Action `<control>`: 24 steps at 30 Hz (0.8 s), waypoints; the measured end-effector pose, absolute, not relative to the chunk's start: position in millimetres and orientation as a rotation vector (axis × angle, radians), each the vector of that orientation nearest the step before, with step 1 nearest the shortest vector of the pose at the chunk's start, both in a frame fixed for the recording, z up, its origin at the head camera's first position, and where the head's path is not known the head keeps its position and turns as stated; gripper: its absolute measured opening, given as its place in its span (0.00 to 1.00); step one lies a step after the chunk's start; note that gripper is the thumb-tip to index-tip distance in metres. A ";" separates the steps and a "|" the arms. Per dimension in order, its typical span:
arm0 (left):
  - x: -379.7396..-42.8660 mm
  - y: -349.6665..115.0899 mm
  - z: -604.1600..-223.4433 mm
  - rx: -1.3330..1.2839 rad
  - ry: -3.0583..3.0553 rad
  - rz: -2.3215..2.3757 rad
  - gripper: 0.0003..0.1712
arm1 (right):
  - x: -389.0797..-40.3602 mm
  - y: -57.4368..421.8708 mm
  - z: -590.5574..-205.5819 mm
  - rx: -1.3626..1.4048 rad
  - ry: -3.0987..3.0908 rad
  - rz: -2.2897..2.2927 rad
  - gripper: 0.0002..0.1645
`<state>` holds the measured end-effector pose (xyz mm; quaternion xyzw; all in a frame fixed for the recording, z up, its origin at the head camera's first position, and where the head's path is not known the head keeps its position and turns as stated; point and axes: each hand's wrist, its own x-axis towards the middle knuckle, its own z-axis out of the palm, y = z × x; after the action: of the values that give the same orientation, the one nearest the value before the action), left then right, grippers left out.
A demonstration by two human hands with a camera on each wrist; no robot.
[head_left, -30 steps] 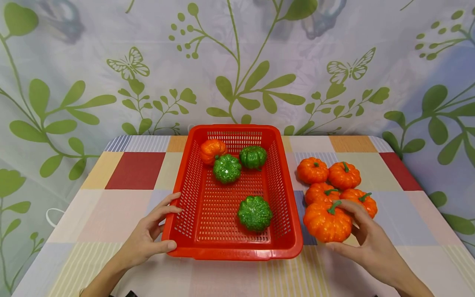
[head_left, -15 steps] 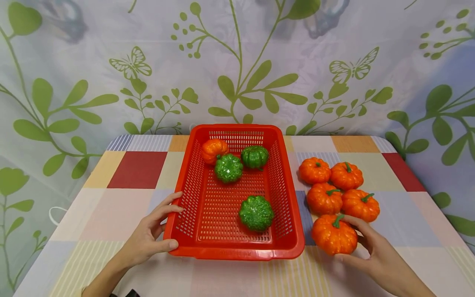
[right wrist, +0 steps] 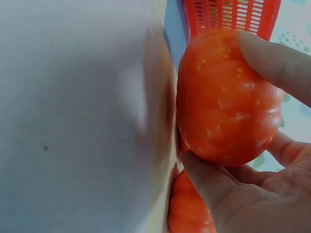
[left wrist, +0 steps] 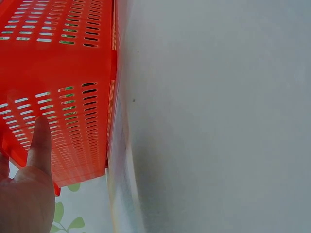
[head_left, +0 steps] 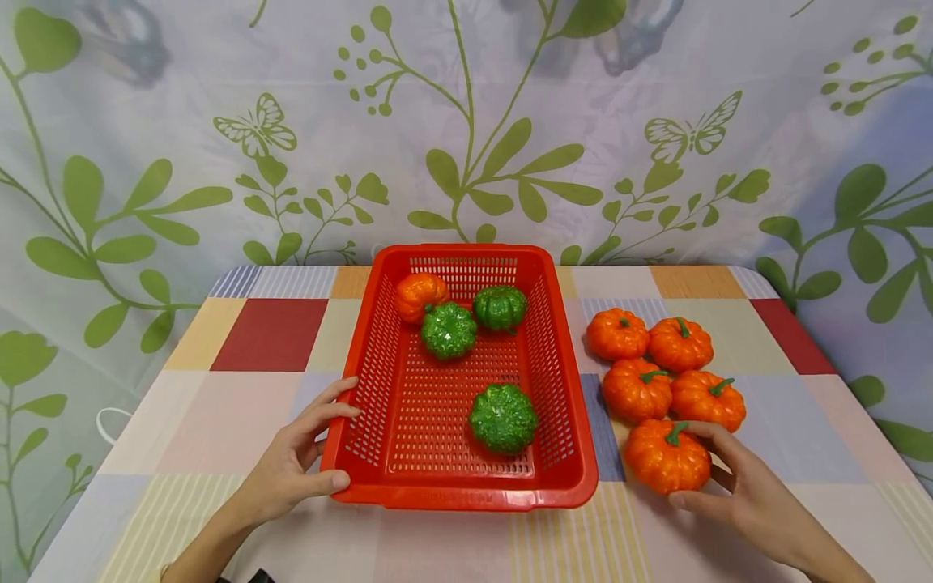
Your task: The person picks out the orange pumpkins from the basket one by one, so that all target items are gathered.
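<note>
My right hand holds an orange toy pumpkin with a green stem at the table's right, low over the cloth. In the right wrist view the thumb and fingers stand around this pumpkin. My left hand grips the left rim of a red plastic basket, thumb at the near corner and fingers over the edge. In the left wrist view a finger lies along the basket's slotted wall. Inside the basket sit an orange pumpkin and three green ones.
Several orange pumpkins cluster right of the basket, just beyond my right hand. A checked cloth covers the table. Behind its far edge hangs a pale curtain with green leaves and butterflies.
My right hand has moved right and toward me with the orange pumpkin, away from the basket and down beside the cluster. The left hand stays on the basket rim.
</note>
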<state>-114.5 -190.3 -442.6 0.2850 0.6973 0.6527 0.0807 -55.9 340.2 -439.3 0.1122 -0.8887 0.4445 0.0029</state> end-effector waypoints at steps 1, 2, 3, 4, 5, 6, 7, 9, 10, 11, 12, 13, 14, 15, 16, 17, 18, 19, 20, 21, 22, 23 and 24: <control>-114.3 -190.0 -442.6 0.851 2.081 1.952 0.34 | -56.1 341.5 -440.5 0.348 -2.788 1.406 0.41; -114.1 -189.9 -442.6 0.853 2.079 1.952 0.34 | -56.0 342.3 -441.3 0.345 -2.790 1.407 0.41; -113.9 -189.8 -442.7 0.856 2.077 1.952 0.34 | -55.8 343.1 -442.1 0.341 -2.795 1.406 0.41; -113.8 -189.7 -442.8 0.861 2.075 1.951 0.34 | -55.3 343.4 -442.6 0.343 -2.796 1.400 0.41; -113.7 -189.5 -442.8 0.862 2.076 1.950 0.34 | -55.0 344.0 -443.1 0.350 -2.796 1.388 0.42; -113.7 -189.4 -442.9 0.868 2.076 1.949 0.34 | -54.6 344.4 -443.1 0.347 -2.800 1.373 0.42; -113.8 -189.3 -442.9 0.871 2.076 1.950 0.34 | -54.5 344.9 -443.2 0.352 -2.803 1.354 0.43; -113.9 -189.4 -442.9 0.884 2.076 1.952 0.34 | -54.4 345.8 -443.1 0.351 -2.816 1.311 0.44; -114.0 -189.4 -442.9 0.888 2.074 1.955 0.34 | -54.4 346.3 -442.9 0.357 -2.818 1.298 0.44; -114.0 -189.4 -442.9 0.889 2.072 1.957 0.34 | -54.3 347.0 -442.9 0.362 -2.821 1.284 0.44; -114.2 -189.4 -442.8 0.891 2.070 1.958 0.34 | -54.2 347.2 -442.7 0.375 -2.820 1.274 0.44; -114.3 -189.4 -442.7 0.891 2.069 1.959 0.34 | -54.1 347.5 -442.6 0.395 -2.815 1.273 0.45; -114.5 -189.4 -442.7 0.893 2.067 1.959 0.34 | -54.0 347.7 -442.5 0.419 -2.807 1.279 0.45; -114.6 -189.4 -442.7 0.889 2.066 1.960 0.34 | -53.9 347.9 -442.4 0.447 -2.795 1.293 0.45; -114.7 -189.4 -442.7 0.885 2.066 1.960 0.34 | -53.9 348.1 -442.7 0.475 -2.783 1.312 0.46; -114.8 -189.5 -442.7 0.881 2.065 1.961 0.34 | -53.7 347.9 -442.7 0.498 -2.773 1.333 0.46; -114.9 -189.6 -442.8 0.880 2.065 1.961 0.34 | -53.7 347.7 -442.7 0.519 -2.762 1.357 0.46; -115.0 -189.8 -442.9 0.881 2.063 1.961 0.34 | -53.9 347.6 -442.9 0.534 -2.753 1.383 0.45; -115.0 -190.0 -443.0 0.882 2.063 1.963 0.34 | -54.1 347.5 -443.1 0.543 -2.745 1.401 0.45; -114.9 -190.2 -443.1 0.882 2.061 1.964 0.34 | -54.4 347.2 -443.2 0.549 -2.737 1.420 0.45; -114.8 -190.4 -443.2 0.884 2.059 1.965 0.34 | -54.8 347.2 -443.7 0.559 -2.728 1.431 0.45; -114.7 -190.7 -443.3 0.890 2.059 1.964 0.34 | -55.0 347.1 -444.0 0.566 -2.718 1.441 0.45; -114.5 -190.9 -443.4 0.892 2.058 1.964 0.34 | -55.2 347.3 -444.7 0.574 -2.712 1.446 0.45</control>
<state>-114.5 -190.9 -443.4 0.2981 0.6881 0.6567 0.0800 -55.2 347.3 -444.7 0.1835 -0.8673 0.4626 0.0077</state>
